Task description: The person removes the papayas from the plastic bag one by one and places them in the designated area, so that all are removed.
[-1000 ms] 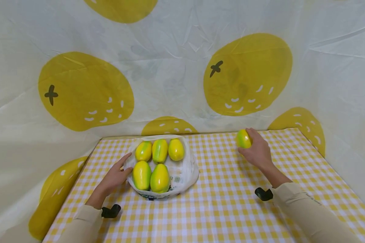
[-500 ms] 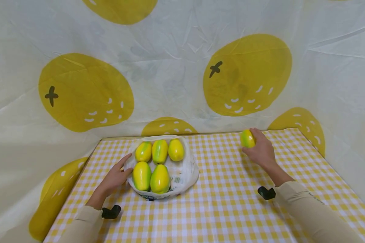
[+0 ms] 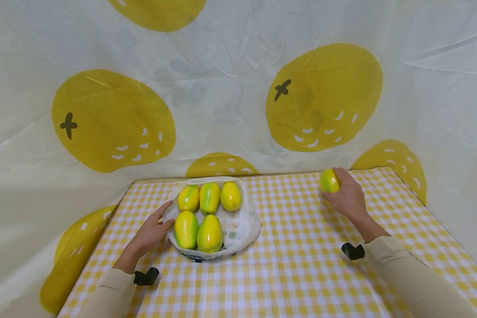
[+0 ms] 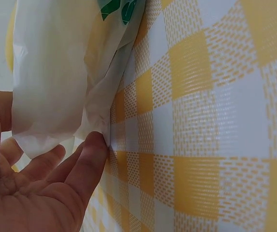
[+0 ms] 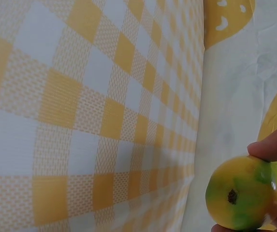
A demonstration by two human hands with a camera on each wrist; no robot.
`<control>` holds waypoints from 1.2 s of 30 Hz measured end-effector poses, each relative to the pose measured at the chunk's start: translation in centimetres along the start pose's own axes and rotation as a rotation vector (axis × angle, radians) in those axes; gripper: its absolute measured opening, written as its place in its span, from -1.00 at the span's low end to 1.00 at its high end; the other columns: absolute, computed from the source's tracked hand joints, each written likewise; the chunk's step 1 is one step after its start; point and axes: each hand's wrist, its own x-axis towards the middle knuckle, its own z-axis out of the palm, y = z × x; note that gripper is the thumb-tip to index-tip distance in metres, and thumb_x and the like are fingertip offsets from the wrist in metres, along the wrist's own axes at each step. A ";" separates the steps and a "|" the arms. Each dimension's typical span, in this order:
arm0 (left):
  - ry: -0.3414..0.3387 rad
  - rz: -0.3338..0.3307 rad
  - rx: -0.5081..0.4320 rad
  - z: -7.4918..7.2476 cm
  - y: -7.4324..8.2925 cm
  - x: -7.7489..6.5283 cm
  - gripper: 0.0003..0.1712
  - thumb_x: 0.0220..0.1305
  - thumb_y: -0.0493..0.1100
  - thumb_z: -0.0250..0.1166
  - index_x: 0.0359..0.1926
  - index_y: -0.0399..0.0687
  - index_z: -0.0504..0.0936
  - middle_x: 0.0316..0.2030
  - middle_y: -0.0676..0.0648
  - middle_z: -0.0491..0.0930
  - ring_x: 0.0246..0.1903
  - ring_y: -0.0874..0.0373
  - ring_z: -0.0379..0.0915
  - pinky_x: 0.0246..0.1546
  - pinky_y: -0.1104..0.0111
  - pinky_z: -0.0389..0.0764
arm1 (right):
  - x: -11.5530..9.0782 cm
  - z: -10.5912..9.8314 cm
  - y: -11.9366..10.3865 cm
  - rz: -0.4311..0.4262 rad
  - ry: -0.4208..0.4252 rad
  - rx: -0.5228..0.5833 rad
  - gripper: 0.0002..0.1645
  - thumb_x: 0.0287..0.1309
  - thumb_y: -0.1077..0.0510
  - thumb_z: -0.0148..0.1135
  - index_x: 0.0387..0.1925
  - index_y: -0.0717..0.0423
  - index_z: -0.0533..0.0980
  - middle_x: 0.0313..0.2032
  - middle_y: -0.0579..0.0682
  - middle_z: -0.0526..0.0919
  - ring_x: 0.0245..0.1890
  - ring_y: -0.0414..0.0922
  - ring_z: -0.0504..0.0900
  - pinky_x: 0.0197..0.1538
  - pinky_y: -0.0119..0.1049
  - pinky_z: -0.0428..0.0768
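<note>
I watch the right hand (image 3: pixel 346 196) and its yellow-green fruit (image 3: pixel 328 181) drift farther right of the white plastic bag (image 3: pixel 249 223) over the last second; the sleeve (image 3: pixel 405 274) follows, also farther from the bag.

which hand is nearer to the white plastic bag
Left. The left hand touches the left side of the white plastic bag; the right hand is apart from it, off to its right, holding a yellow-green fruit.

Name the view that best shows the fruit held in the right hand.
The right wrist view: the held fruit appears large, its dark end spot visible. The head view shows it smaller, partly covered by the right hand; the left wrist view doesn't show it.
</note>
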 end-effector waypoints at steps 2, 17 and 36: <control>0.000 -0.001 0.007 0.0 -0.1 0.0 -0.20 0.59 -0.11 0.06 0.69 0.20 -0.05 0.63 -0.31 0.06 0.29 -0.17 0.34 -0.17 0.35 0.54 | 0.0 0.0 0.2 -0.001 0.002 -0.001 0.01 0.12 0.20 0.39 0.55 0.35 0.17 0.51 0.43 0.25 0.29 0.49 0.40 0.13 0.41 0.52; 0.000 0.001 0.007 -0.1 0.2 0.0 -0.20 0.59 -0.13 0.06 0.70 0.16 -0.05 0.62 -0.32 0.06 0.23 -0.18 0.34 -0.19 0.35 0.52 | 0.7 -0.6 1.5 0.021 -0.009 -0.025 0.01 0.12 0.19 0.35 0.55 0.36 0.15 0.53 0.47 0.18 0.38 0.53 0.29 0.21 0.44 0.45; -0.004 -0.018 0.001 -0.1 0.2 0.0 -0.19 0.59 -0.11 0.07 0.69 0.21 -0.06 0.53 -0.31 0.19 -0.22 0.00 0.48 -0.38 0.36 0.53 | 1.3 -1.1 3.4 0.046 -0.020 -0.007 0.02 0.17 0.15 0.38 0.56 0.35 0.14 0.49 0.50 0.24 0.29 0.53 0.37 0.14 0.44 0.49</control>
